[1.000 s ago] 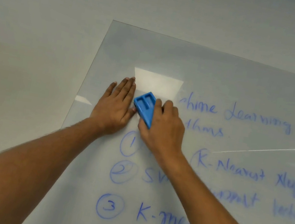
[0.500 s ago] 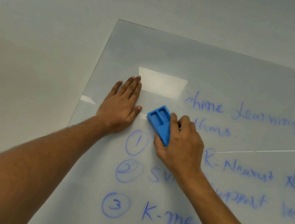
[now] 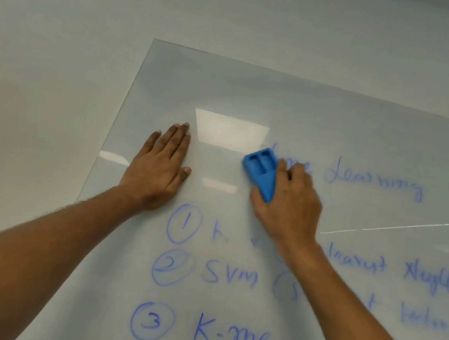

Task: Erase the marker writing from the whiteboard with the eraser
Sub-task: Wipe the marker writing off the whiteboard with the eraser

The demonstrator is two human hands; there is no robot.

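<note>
A glossy whiteboard (image 3: 332, 114) fills the middle and right of the view. Blue marker writing (image 3: 374, 181) covers it: a heading ending in "Learning", then circled numbers with lines such as "SVM" and "K-Means". My right hand (image 3: 288, 208) grips a blue plastic eraser (image 3: 260, 171) and presses it on the board at the left end of the heading. My left hand (image 3: 160, 167) lies flat on the board to the left, fingers together, a hand's width from the eraser. The board between my hands shows no writing.
A pale grey wall (image 3: 58, 50) surrounds the board on the left and above. The board's left edge (image 3: 114, 126) runs slanted beside my left hand. A thin bright line (image 3: 405, 225) crosses the board on the right.
My right hand has slid the eraser to the right, away from my left hand, and up onto the heading. The second heading line is now wiped away. My left hand has stayed flat.
</note>
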